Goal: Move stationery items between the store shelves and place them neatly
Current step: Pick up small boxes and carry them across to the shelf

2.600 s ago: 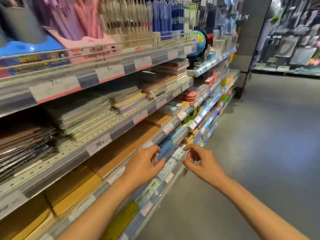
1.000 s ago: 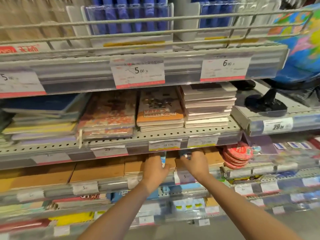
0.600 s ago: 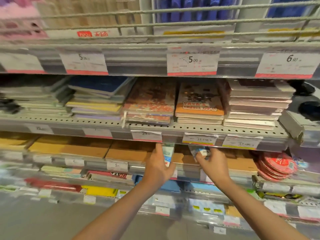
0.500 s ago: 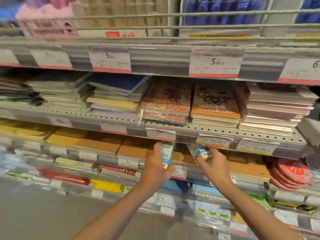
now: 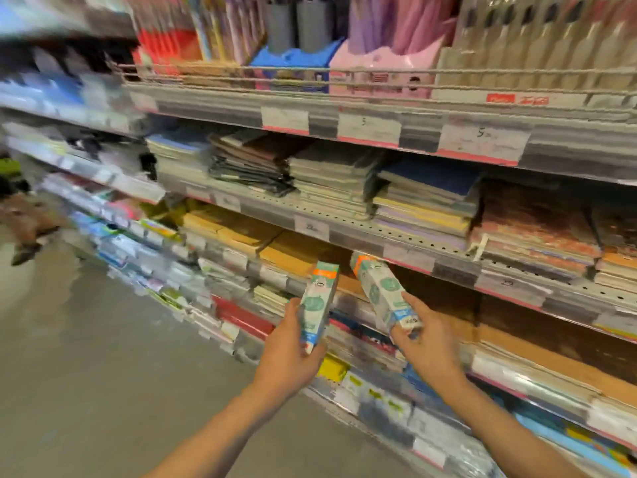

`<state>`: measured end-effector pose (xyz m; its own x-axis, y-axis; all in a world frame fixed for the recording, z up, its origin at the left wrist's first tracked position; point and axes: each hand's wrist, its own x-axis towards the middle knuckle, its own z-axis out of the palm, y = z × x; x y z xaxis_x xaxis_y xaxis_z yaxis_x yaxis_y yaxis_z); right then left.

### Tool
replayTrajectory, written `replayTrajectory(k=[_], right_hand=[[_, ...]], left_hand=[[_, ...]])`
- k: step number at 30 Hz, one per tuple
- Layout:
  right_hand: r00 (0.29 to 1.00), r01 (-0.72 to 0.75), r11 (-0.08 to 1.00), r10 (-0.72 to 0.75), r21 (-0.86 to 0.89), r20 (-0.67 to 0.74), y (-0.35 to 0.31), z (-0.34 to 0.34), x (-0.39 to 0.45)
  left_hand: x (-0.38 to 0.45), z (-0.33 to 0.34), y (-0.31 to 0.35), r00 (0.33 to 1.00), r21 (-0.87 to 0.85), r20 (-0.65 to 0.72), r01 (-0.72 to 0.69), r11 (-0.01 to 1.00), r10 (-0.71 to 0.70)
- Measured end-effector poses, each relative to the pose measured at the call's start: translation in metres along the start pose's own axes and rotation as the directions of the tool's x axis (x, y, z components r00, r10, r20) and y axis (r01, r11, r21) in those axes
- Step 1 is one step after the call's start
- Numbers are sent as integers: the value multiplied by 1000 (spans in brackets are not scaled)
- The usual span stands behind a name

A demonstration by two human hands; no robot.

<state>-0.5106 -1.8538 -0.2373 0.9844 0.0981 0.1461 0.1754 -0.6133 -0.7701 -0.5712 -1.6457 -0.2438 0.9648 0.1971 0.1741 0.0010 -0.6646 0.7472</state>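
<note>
**Both hands up at the stationery shelves, a pack in each**

Overhead, a wire-railed top shelf [image 5: 379, 81] carries pens and pencils standing in coloured boxes. Below it, a perforated metal shelf [image 5: 362, 225] holds flat stacks of notebooks [image 5: 424, 198], with price labels [image 5: 368, 129] clipped along the shelf edges. Lower tiers hold brown and yellow pads and smaller packets, and grey floor [image 5: 103, 374] runs off to the left.

Much is smeared by motion blur: the far-left shelving is unreadable, the label print cannot be made out, and the right end of the shelves is cut off by the frame edge.

Both bare forearms reach up from the bottom edge. The left hand [image 5: 286, 353] grips the lower end of a narrow white-and-teal pack with an orange top [image 5: 319, 298], held nearly upright. The right hand [image 5: 427, 346] pinches the bottom end of a second matching pack [image 5: 381, 291], tilted leftward, its top near the brown pads' shelf.
</note>
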Motion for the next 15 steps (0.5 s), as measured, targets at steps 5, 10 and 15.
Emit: replayTrajectory(k=[5, 10, 15], right_hand=[[996, 32, 999, -33, 8, 83, -74, 74, -8], [981, 142, 988, -148, 59, 125, -153, 156, -8], [961, 201, 975, -215, 92, 176, -219, 227, -3]], left_hand=[[-13, -94, -56, 995, 29, -80, 54, 998, -52], [-26, -188, -115, 973, 92, -207, 123, 988, -102], [-30, -270, -163, 929, 121, -339, 197, 973, -146]])
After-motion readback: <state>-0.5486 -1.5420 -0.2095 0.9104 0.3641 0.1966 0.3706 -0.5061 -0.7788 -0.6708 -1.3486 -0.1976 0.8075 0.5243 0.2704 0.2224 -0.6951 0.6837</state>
